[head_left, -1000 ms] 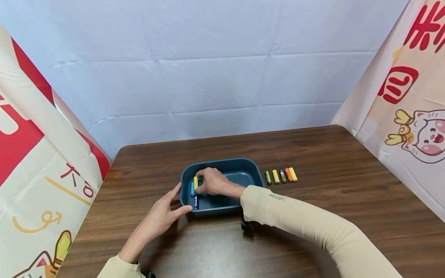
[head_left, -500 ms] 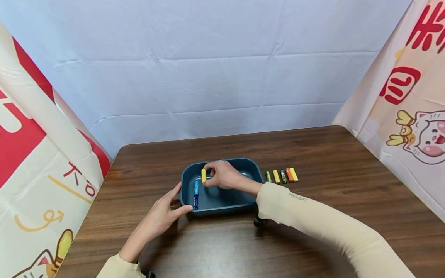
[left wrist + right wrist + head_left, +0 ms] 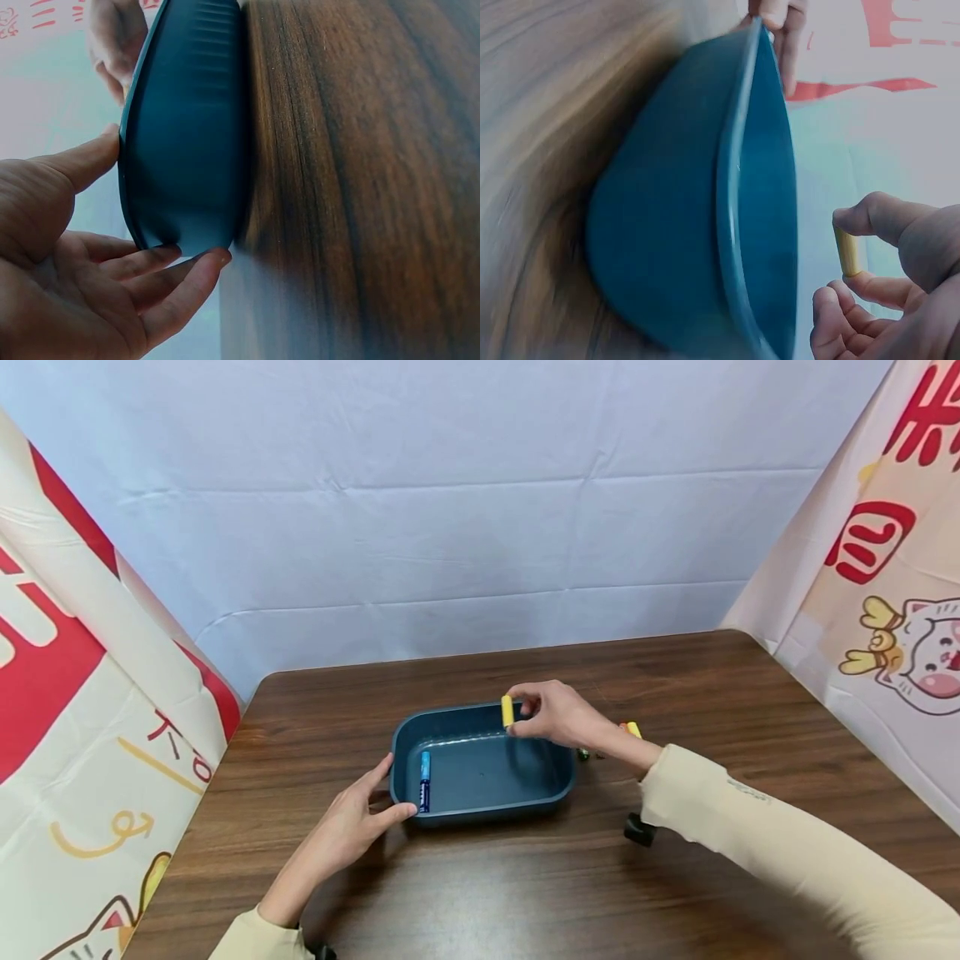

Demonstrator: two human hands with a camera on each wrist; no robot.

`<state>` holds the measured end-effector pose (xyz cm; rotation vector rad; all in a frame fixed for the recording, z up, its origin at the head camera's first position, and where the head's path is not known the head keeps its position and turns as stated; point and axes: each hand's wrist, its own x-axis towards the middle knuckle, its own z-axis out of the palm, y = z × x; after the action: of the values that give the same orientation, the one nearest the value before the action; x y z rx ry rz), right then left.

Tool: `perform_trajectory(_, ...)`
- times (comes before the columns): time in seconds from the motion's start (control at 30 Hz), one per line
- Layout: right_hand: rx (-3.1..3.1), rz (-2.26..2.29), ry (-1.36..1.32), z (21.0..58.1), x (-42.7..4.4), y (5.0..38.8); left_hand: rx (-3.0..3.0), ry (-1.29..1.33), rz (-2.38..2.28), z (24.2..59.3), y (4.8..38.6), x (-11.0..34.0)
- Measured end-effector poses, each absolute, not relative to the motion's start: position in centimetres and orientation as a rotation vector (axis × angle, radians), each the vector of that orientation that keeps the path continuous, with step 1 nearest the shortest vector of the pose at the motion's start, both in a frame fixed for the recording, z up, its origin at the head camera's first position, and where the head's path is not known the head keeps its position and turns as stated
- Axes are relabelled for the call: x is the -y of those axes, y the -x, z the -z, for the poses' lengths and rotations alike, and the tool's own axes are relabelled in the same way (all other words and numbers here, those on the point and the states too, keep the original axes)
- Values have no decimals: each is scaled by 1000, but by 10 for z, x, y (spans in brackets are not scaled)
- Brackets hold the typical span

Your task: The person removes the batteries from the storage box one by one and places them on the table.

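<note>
Above the table (image 3: 480, 893), the right hand (image 3: 561, 713) pinches 1 yellow battery (image 3: 507, 712).

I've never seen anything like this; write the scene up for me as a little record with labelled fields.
Container: dark blue-green tray on a wood-grain table
Inside: light blue battery and dark blue battery, lined up end to end near its left side
Left hand: touches the tray's left end, fingers outside, thumb at the rim
Right hand: pinches a yellow battery, raised above the tray's rim
On the table, right of the tray: more batteries, partly hidden by the right arm; number unclear
</note>
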<state>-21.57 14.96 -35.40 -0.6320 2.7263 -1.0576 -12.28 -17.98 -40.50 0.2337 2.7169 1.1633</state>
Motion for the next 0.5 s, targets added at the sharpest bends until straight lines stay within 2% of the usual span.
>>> perform_trajectory(0.5, -2820, 1020, 591, 353, -234, 211, -2717, -231, -1167, 403, 122, 178)
